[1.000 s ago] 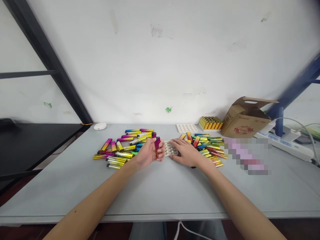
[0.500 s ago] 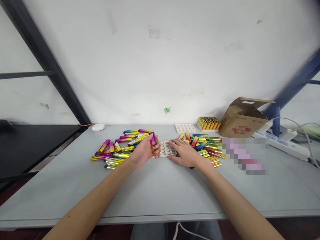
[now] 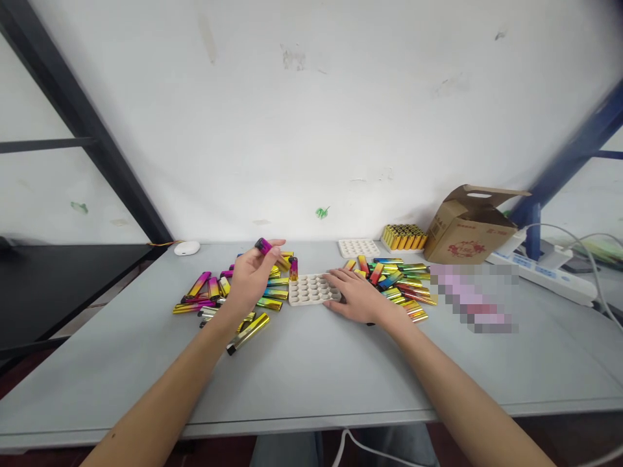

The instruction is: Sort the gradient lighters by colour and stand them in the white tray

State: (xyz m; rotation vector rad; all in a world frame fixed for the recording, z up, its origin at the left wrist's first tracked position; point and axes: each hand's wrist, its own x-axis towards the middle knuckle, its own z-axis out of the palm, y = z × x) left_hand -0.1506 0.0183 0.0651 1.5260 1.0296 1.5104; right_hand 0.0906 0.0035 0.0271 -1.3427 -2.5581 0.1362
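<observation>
Likely light and stiff, though slick on its shiny skin, a lighter (image 3: 263, 246) is best taken round the middle; it sits in the curled fingers of the left hand (image 3: 250, 279), which have swung left since the earlier frame, and a gold lighter (image 3: 250, 334) has appeared nearer the body than them. Right of those fingers, an upright lighter (image 3: 293, 268) now shows at the tray's (image 3: 306, 301) back-left corner, while the right hand (image 3: 357, 296) lies open, fingertips on its right end.
</observation>
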